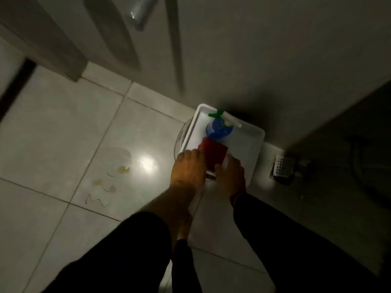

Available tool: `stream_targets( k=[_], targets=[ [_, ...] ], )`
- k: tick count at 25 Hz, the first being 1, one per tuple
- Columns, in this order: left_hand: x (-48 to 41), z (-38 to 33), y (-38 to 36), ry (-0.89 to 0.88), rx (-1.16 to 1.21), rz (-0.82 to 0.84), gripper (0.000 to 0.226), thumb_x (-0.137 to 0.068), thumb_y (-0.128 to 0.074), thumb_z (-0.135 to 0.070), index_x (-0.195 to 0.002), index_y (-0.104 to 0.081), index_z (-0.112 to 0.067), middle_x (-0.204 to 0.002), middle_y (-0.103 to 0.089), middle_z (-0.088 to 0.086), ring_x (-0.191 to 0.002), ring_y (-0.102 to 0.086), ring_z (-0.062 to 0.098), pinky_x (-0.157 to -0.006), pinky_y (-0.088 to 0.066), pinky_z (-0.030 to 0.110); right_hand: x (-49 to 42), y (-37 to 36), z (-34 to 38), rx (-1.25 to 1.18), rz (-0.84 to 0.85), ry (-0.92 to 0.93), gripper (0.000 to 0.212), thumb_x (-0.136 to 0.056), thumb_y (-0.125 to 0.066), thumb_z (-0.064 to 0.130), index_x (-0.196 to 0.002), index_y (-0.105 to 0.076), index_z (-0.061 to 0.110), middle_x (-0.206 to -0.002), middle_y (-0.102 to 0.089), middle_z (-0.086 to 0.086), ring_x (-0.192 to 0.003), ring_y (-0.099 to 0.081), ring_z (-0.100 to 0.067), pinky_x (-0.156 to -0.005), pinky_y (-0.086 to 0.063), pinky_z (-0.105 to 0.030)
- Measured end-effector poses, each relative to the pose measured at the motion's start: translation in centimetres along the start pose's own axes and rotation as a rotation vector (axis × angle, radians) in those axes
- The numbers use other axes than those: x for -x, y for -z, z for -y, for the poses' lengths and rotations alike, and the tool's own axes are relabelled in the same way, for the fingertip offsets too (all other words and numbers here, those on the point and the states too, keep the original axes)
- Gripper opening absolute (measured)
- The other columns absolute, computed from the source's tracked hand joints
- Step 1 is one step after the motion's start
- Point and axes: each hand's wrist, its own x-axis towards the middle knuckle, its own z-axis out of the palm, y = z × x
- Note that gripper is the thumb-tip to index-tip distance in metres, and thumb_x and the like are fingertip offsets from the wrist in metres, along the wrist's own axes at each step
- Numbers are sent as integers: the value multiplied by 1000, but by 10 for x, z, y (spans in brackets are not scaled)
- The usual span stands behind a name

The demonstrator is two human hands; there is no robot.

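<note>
White plastic tub, centre-right of frame on floor tiles; blue spray bottle and red block inside. Left hand curled over near rim; right hand at rim beside block, grip unclear. Likely light, stiff, slick: take opposite rims, keep level.

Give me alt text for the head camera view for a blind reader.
A person's left hand and right hand reach to a red object in a white tub on a dim tiled floor; a blue spray bottle stands behind it.
</note>
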Motion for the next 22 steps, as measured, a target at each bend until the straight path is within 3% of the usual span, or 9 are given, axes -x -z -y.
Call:
stream_targets(
  k=[2,7,9,11,14,16,19,22],
  targets=[
    [-52,-6,-28,81,42,20,48,-107,-52,-26,-152,-49,-10,-144,-64,12,-133,-63,33,-109,-51,44,-46,-19,-8,-115,-3,-93,64,-104,-65,33,-158,-44,7,-157,-55,-20,-143,-56,-40,-122,-47,-52],
    [-115,-19,-73,417,339,32,51,-105,-58,-31,-151,-50,-11,-145,-59,13,-137,-60,34,-106,-50,45,-113,-52,-19,-534,41,-276,68,-85,-88,20,-144,-61,3,-140,-72,-20,-127,-70,-38,-112,-58,-53],
    [-127,-18,-80,433,445,21,52,-101,-63,-29,-148,-52,-11,-141,-63,14,-130,-65,35,-98,-52,43,-123,-59,-25,-766,38,-332,53,-82,-90,15,-131,-71,4,-117,-81,-16,-110,-78,-35,-90,-68,-47],
    [-131,-15,-78,432,582,42,47,-99,-66,-34,-141,-60,-14,-130,-69,10,-120,-71,32,-86,-50,37,-124,-54,-28,-810,27,-338,30,-87,-84,7,-116,-79,4,-93,-81,-7,-96,-78,-33,-67,-65,-32],
    [-109,-10,-60,360,807,-17,33,-96,-65,-49,-118,-69,-26,-101,-65,-9,-90,-68,13,-76,-45,24,-103,-32,-24,-842,-24,-278,19,-88,-77,-2,-102,-80,12,-105,-80,-14,-110,-76,-40,-84,-63,-39],
    [-78,-2,-44,289,1015,-33,28,-90,-70,-50,-108,-67,-29,-94,-68,-13,-84,-67,6,-77,-53,25,-75,-14,-10,-861,-29,-186,24,-88,-76,-3,-103,-79,16,-111,-80,-14,-115,-75,-39,-91,-64,-42],
    [-16,31,-23,219,1352,-43,58,-76,-76,-45,-128,-74,-19,-118,-80,3,-109,-77,22,-100,-62,41,-14,-1,21,-854,188,-35,44,-83,-80,5,-125,-76,20,-120,-82,-10,-111,-78,-27,-94,-66,-41],
    [42,83,-26,168,1455,-75,61,-74,-81,-33,-132,-77,-15,-121,-83,7,-112,-80,22,-102,-63,43,46,-16,58,-840,514,-49,42,-75,-72,18,-115,-83,24,-102,-87,-3,-94,-84,-20,-71,-68,-27]
  ],
)
